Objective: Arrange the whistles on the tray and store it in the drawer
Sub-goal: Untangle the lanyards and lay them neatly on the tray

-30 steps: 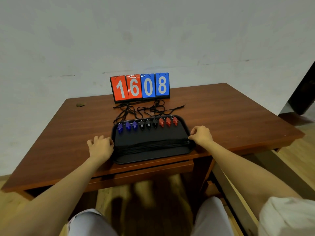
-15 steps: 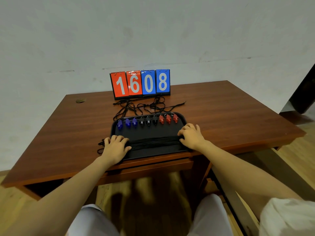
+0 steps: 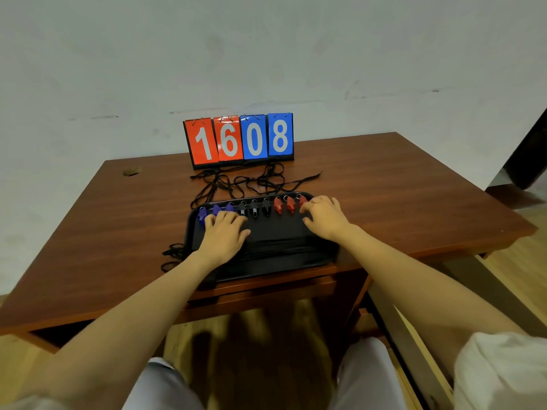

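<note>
You wore a white sleeve on your right arm, loose and softly creased at its hem. Below it, your forearms were bare down to your left hand and right hand. Pale, whitish legwear covered both knees; whether it was trousers or shorts could not be told.

Wooden table; tray, scoreboard, cords on it.

Dim, soft, even indoor light; the tabletop takes a dull sheen. The black tray swallows detail. Wide-angle bending bows the tabletop's edges, and the floor below is smeared (blurred, shadowy); the scoreboard reads sharp.
</note>
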Demonstrator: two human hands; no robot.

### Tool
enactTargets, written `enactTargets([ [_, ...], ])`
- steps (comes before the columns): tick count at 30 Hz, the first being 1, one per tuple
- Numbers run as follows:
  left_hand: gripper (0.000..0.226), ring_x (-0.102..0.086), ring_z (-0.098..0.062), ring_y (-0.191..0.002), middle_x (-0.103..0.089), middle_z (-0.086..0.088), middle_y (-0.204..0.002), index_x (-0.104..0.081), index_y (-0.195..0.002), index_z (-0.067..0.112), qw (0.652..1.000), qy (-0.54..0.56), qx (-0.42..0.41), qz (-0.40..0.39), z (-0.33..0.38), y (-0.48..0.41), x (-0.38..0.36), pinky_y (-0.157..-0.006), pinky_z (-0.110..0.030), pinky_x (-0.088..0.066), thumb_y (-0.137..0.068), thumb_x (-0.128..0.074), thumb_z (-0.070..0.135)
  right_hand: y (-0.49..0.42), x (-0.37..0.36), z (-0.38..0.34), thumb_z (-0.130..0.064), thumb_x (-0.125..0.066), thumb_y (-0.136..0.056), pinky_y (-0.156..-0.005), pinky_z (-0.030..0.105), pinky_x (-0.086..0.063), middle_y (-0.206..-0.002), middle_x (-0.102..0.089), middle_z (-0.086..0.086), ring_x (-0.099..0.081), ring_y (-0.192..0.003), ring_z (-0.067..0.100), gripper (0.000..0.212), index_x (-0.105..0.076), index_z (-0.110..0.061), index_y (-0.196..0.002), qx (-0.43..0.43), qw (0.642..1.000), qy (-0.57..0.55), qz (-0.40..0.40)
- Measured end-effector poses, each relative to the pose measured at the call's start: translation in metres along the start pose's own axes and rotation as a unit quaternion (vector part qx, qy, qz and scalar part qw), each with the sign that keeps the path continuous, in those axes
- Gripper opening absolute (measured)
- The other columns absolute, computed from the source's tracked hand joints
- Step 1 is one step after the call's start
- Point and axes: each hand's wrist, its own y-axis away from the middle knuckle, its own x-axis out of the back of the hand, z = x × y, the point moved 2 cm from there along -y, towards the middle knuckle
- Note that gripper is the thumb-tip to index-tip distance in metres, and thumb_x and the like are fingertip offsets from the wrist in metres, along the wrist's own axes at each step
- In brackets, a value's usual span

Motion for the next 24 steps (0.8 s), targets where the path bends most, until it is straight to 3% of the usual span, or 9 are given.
enactTargets([
  [7, 0.035, -0.035, -0.027, -0.128, -0.047, -0.007, -0.134, -0.052, -0.128, 0.014, 1.0, -0.007, 0.021, -0.022, 0.02, -0.082, 0.013, -0.106, -0.043, -0.024, -0.098, -0.042, 0.029, -0.061, 0.022, 0.023, -0.022, -0.047, -0.095, -0.099, 0.045, -0.038, -0.13, -0.052, 0.012, -0.043, -0.124, 0.032, 0.037, -0.05, -0.013, -0.13, -0.028, 0.999, 0.018, -0.004],
  [16, 0.038, -0.04, -0.03, -0.125, -0.047, -0.009, -0.135, -0.052, -0.132, 0.015, 0.996, 0.036, 0.023, -0.076, 0.012, -0.179, -0.013, -0.104, -0.046, -0.032, -0.096, -0.041, 0.011, -0.15, 0.004, 0.056, -0.008, -0.045, -0.092, -0.107, 0.047, -0.035, -0.149, -0.035, 0.008, -0.033, -0.135, 0.031, 0.056, -0.034, -0.018, -0.146, -0.061, 0.997, 0.005, -0.054],
  [21, 0.049, -0.041, -0.03, -0.123, -0.046, -0.007, -0.137, -0.049, -0.136, 0.018, 0.997, 0.027, 0.001, -0.074, 0.008, -0.219, -0.03, -0.098, -0.043, -0.038, -0.09, -0.048, 0.001, -0.187, -0.01, 0.074, -0.002, -0.037, -0.095, -0.109, 0.048, -0.031, -0.156, -0.023, 0.003, -0.026, -0.14, 0.029, 0.054, -0.033, -0.021, -0.146, -0.061, 0.996, 0.011, -0.066],
  [24, 0.045, -0.04, -0.029, -0.124, -0.045, -0.006, -0.139, -0.047, -0.137, 0.019, 0.995, 0.023, -0.022, -0.098, 0.012, -0.233, -0.043, -0.1, -0.044, -0.037, -0.094, -0.046, 0.005, -0.197, -0.02, 0.086, -0.003, -0.031, -0.097, -0.108, 0.049, -0.034, -0.153, -0.029, 0.006, -0.029, -0.138, 0.03, 0.05, -0.036, -0.019, -0.144, -0.087, 0.992, 0.016, -0.088],
])
